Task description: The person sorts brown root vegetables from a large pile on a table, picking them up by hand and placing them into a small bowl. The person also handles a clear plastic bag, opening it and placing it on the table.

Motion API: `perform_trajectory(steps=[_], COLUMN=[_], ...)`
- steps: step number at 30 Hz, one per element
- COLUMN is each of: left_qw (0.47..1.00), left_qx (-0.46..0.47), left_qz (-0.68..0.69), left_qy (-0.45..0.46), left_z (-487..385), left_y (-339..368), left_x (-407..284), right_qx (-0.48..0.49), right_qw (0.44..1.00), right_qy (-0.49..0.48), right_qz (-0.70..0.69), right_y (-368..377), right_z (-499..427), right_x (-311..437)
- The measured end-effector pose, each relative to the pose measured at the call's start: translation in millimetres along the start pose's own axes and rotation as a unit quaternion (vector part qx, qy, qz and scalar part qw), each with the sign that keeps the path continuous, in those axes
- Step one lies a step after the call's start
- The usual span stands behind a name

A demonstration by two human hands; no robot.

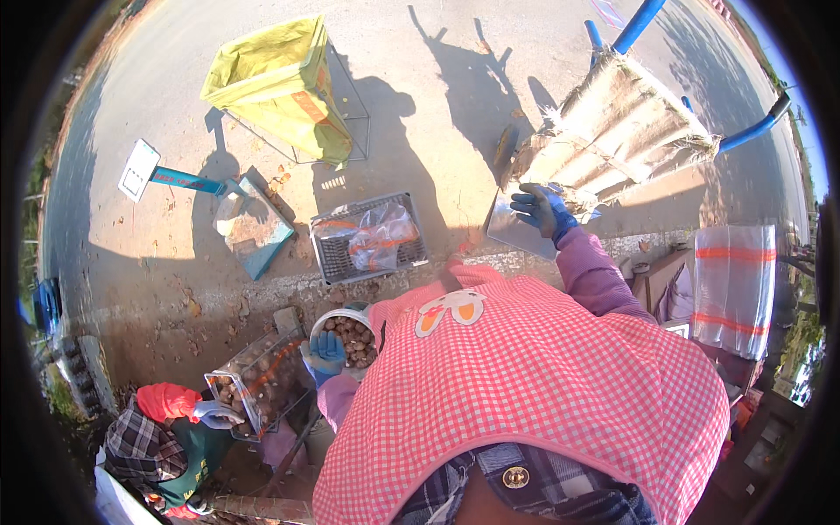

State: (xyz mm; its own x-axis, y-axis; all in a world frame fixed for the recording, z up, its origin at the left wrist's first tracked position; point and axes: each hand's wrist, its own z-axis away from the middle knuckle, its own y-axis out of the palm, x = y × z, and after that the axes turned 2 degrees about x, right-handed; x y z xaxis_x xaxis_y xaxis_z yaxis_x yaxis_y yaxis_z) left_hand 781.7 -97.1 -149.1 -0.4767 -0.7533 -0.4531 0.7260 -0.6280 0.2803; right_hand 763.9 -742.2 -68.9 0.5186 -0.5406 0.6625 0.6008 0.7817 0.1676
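Observation:
My left hand point(323, 354), in a blue-and-grey work glove, is beside a white bucket point(326, 315) of small round brown produce point(354, 338). Its fingers are extended and nothing shows in it. My right hand point(542, 209), gloved alike, is stretched out at the right with its fingers apart and nothing visible in it. It is over a flat, shiny panel point(518, 230), by the lower end of a pale, frayed, woven cover point(617, 131) on a blue-handled cart point(636, 26). Between my hands, farther forward, a grey plastic crate point(318, 252) holds folded clear plastic bags point(384, 239) with orange bands.
A yellow woven sack point(289, 92) hangs open on a wire frame. A platform scale point(252, 226) stands at the left. At the lower left, a co-worker's gloved hand point(220, 415) touches a framed clear bag point(262, 374) of brown produce. Striped plastic bags point(734, 289) hang at the right.

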Motion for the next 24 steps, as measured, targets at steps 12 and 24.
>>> perform_trajectory(steps=[12, 24], left_qw=[0.958, 0.798], left_qx=[0.245, 0.407], left_qz=[-0.149, -0.435], left_qy=[-0.031, -0.095], left_z=[-108, -155], left_y=[415, 939], left_x=[67, 233], right_qx=[-0.023, 0.1], right_qw=[0.991, 0.994], right_qy=[0.054, 0.034], right_qz=[-0.118, -0.038], right_y=[-66, 69], right_z=[-86, -474], right_x=[72, 402])
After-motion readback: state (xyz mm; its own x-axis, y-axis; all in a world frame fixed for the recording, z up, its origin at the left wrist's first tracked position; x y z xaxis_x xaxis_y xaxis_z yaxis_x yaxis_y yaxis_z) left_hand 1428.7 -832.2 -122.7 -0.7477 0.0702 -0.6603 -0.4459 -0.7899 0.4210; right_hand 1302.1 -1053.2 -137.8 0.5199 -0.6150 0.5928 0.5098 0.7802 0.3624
